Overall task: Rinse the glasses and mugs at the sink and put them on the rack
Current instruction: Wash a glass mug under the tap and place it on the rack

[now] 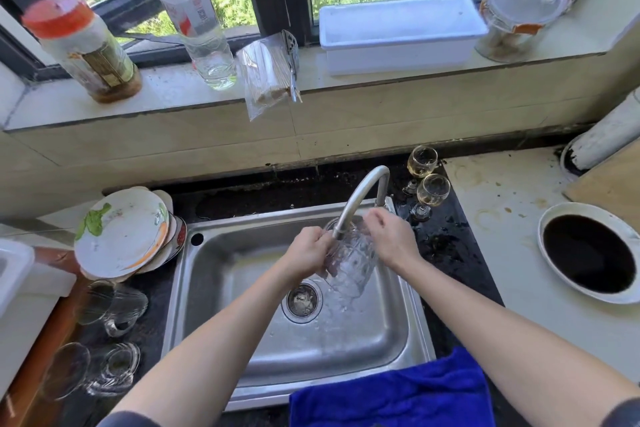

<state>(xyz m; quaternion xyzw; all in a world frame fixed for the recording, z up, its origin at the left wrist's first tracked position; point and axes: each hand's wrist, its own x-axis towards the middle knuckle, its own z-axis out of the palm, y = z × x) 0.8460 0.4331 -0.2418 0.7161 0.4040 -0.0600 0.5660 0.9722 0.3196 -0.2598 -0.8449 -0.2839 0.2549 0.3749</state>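
- While the spout of the faucet [360, 194] sits at its mouth, the patterned glass [351, 260] hangs tilted over the sink [242, 253], between the two hands.
- The left hand [308, 253] is wrapped round the glass's side, its fingers showing through the wall. The right hand [393, 239] has its fingers curled at the rim on the opposite side and seems to grip it too.
- Judging by its thick moulded wall, the glass is stiff, fairly heavy and breakable. Wet, it is likely slippery, though the raised pattern should give some bite.
- A mid-body hold like the left hand's looks safest. The rim seems the part most apt to chip against the metal spout.
- Beyond the right hand, two stemmed glasses [433, 189] stand on the dark table with yellowish liquid in them. Their stems are thin, so they are probably better taken by the bowl.
- Well to the left of the left hand, glass mugs [114, 305] appear to lie on their sides, and their handles offer a hold.
- No rack can be made out for certain.
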